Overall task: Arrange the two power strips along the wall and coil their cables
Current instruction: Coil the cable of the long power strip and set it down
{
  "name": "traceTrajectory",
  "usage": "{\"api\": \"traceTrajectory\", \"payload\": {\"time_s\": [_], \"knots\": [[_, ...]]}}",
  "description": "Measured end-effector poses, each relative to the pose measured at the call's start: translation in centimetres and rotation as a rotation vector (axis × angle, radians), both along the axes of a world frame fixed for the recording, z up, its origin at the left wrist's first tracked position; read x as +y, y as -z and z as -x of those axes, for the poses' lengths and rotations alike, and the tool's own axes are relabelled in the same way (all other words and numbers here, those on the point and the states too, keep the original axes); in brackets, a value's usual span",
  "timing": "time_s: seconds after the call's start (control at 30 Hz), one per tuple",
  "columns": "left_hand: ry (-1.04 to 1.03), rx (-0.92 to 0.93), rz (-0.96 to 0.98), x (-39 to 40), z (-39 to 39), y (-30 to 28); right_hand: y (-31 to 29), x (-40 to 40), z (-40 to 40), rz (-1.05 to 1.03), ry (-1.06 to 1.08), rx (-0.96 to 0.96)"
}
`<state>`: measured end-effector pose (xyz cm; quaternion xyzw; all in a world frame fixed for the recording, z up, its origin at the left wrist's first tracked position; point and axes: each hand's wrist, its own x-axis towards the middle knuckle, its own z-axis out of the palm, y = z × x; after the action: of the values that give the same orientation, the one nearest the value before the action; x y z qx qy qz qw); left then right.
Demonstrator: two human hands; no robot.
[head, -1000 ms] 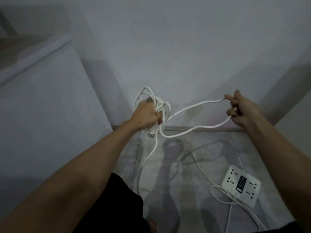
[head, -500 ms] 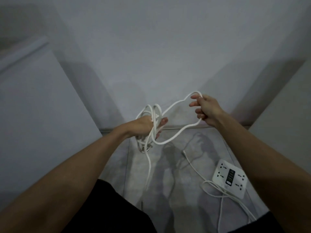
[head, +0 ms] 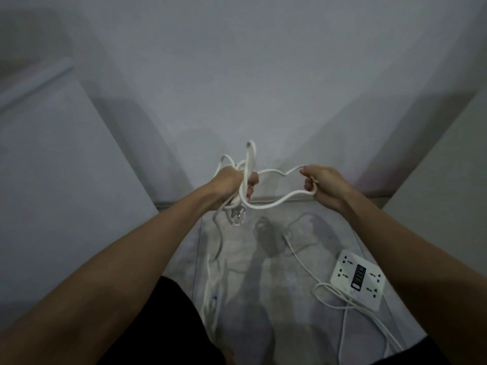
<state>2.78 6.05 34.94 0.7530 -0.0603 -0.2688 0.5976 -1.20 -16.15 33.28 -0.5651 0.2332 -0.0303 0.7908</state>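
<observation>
My left hand [head: 232,183] grips a bundle of white cable loops [head: 250,159], held up in front of the wall. The cable's plug [head: 237,216] dangles just below that hand. My right hand [head: 320,183] pinches one more loop of the same cable [head: 276,202], stretched between both hands. The cable's tail [head: 218,248] drops to the floor at lower left. A white square power strip [head: 357,279] lies on the floor at lower right, its own cable [head: 340,301] loose beside it. A second strip is not visible.
A pale wall [head: 237,75] stands straight ahead, meeting the tiled floor [head: 263,272] at a skirting line. A white cabinet side [head: 52,167] closes the left and another white panel [head: 453,159] the right. My dark-clothed knees [head: 163,325] fill the bottom.
My right hand has come inward and lower, toward the left hand, shortening the stretched loop. The view has tilted down a little.
</observation>
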Motion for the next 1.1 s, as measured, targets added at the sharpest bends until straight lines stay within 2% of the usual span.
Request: {"api": "traceTrajectory", "payload": {"time_s": [0.17, 0.23, 0.27, 0.3, 0.37, 0.47, 0.67, 0.73, 0.8, 0.83, 0.97, 1.1], "knots": [[-0.289, -0.016, 0.011, -0.3, -0.8, 0.2, -0.4, 3.2, 0.8, -0.471, 0.149, -0.048], [-0.381, -0.034, 0.006, -0.3, -0.7, -0.1, 0.8, 4.8, 1.7, -0.605, 0.107, 0.008], [-0.415, -0.041, 0.016, -0.3, -0.7, -0.2, 1.6, 5.8, 2.4, -0.590, 0.022, 0.053], [-0.444, -0.041, 0.021, -0.3, -0.6, -0.4, 2.3, 7.2, 3.3, -0.519, -0.107, 0.100], [-0.501, -0.031, 0.044, -0.5, -0.2, -0.9, 3.5, 10.3, 5.1, -0.245, -0.410, 0.164], [-0.591, -0.051, 0.074, -0.9, -0.1, -1.1, 3.6, 14.1, 6.5, 0.105, -0.688, 0.055], [-0.665, -0.248, -0.089, -0.1, -1.1, -0.4, 2.1, 12.2, 6.1, 0.521, -0.629, -0.151], [-0.681, -0.315, -0.122, 0.4, -1.8, -0.6, 1.8, 11.9, 6.1, 0.622, -0.519, -0.189], [-0.632, -0.348, -0.172, 1.2, -2.1, -0.3, 1.3, 11.0, 5.6, 0.731, -0.340, -0.229], [-0.568, -0.369, -0.259, 1.7, -1.9, 0.0, 0.8, 10.3, 5.1, 0.784, -0.263, -0.234], [-0.152, -0.516, -0.592, 4.7, -1.4, 1.8, -2.5, 5.3, 3.3, 0.945, -0.012, -0.145], [0.282, -0.537, -0.785, 6.3, -0.9, 3.3, -3.9, -0.1, 2.4, 0.986, 0.126, -0.021]]}}
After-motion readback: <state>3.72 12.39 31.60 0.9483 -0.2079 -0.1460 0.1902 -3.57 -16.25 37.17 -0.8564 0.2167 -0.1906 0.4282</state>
